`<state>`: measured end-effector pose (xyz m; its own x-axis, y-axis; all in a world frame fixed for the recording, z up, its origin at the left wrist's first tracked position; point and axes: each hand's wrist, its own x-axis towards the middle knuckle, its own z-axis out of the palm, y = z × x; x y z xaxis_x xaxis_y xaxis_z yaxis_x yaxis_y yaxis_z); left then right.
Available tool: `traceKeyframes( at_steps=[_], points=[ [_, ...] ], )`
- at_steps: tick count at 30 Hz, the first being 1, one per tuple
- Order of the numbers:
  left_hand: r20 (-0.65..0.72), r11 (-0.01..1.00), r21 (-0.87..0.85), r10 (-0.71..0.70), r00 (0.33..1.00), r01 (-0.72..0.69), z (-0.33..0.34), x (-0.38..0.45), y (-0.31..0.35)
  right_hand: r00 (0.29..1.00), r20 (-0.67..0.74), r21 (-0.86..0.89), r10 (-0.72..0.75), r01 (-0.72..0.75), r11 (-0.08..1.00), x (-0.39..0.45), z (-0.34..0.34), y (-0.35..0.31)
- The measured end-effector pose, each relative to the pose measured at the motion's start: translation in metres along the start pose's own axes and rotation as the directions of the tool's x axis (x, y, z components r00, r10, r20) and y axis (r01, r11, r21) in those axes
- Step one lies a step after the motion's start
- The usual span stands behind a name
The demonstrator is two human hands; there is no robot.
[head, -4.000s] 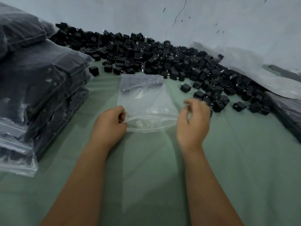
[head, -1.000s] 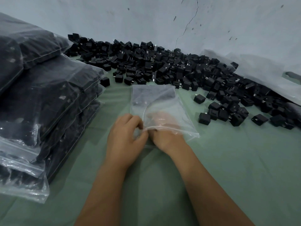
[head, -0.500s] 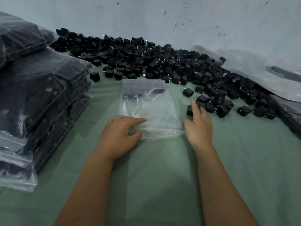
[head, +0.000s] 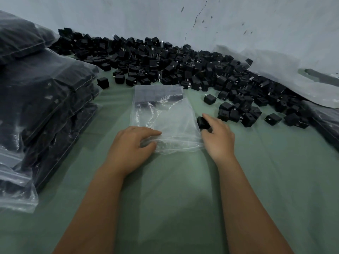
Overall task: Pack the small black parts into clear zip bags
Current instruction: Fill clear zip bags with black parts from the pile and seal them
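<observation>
Two hands are seen in the lower half of the frame, reaching forward over a green cloth (head: pixel 183 198) that covers the desk. The left hand (head: pixel 131 148) is laid on the near left corner of a clear bag (head: pixel 163 118); its fingers are only a little bent, and the plastic edge is held between the thumb and the forefinger. The bag lies flat in the middle of the frame with its mouth toward the person, and something dark is seen through its far end, but what it is cannot be told. The right hand (head: pixel 218 137) is placed just beside the right edge of the bag, and its fingers are curled round one black part (head: pixel 202 122), which is pinched at the fingertips next to the plastic.

A large pile of parts (head: pixel 174 65) is spread across the upper middle of the frame, along the foot of a pale wall (head: pixel 256 19) with a thin crack. Some loose parts lie nearer, to the right of the bag. At the left edge, filled bags (head: pixel 42 99) are stacked one upon another, dark with parts inside. At the upper right, a sheet of plastic (head: pixel 286 74) is laid partly over the pile, and one more filled bag is partly seen at the right edge.
</observation>
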<state>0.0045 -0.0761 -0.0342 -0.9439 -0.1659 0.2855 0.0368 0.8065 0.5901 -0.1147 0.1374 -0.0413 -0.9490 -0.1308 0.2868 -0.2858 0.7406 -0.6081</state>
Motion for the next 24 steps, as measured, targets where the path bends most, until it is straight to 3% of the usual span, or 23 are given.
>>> traceKeyframes(
  at_steps=[5,8,10,12,15,17,20,24],
  points=[
    [-0.002,1.0,-0.003,-0.004,1.0,0.004,-0.001,0.0,0.001,0.991,-0.108,0.056,0.082,-0.076,0.995,0.001,0.005,0.006],
    [-0.004,1.0,-0.021,-0.023,1.0,0.023,-0.001,-0.001,0.003,0.971,-0.157,0.26,0.18,-0.135,0.956,0.0,0.001,0.0],
    [0.003,0.998,-0.042,-0.043,0.999,0.043,-0.001,-0.001,0.003,0.947,-0.289,0.335,0.14,-0.036,0.941,-0.01,-0.004,-0.013],
    [0.002,0.998,-0.048,-0.05,0.999,0.05,0.0,0.0,0.002,0.929,-0.366,0.343,-0.058,0.192,0.919,-0.028,-0.006,-0.032],
    [0.002,0.995,-0.067,-0.069,0.998,0.069,0.001,0.002,0.0,0.868,-0.287,0.278,-0.405,0.48,0.832,-0.057,0.004,-0.063],
    [0.009,0.988,-0.136,-0.071,0.997,0.072,0.001,0.002,-0.002,0.834,-0.22,0.196,-0.506,0.546,0.815,-0.07,0.017,-0.083],
    [-0.027,0.975,-0.199,-0.102,0.994,0.095,0.003,0.0,-0.004,0.875,-0.139,0.035,-0.464,0.473,0.88,-0.074,0.032,-0.1],
    [-0.158,0.986,-0.164,-0.064,0.985,0.038,0.005,0.001,-0.001,0.942,0.118,-0.135,-0.314,0.329,0.935,-0.062,0.037,-0.087]
  ],
)
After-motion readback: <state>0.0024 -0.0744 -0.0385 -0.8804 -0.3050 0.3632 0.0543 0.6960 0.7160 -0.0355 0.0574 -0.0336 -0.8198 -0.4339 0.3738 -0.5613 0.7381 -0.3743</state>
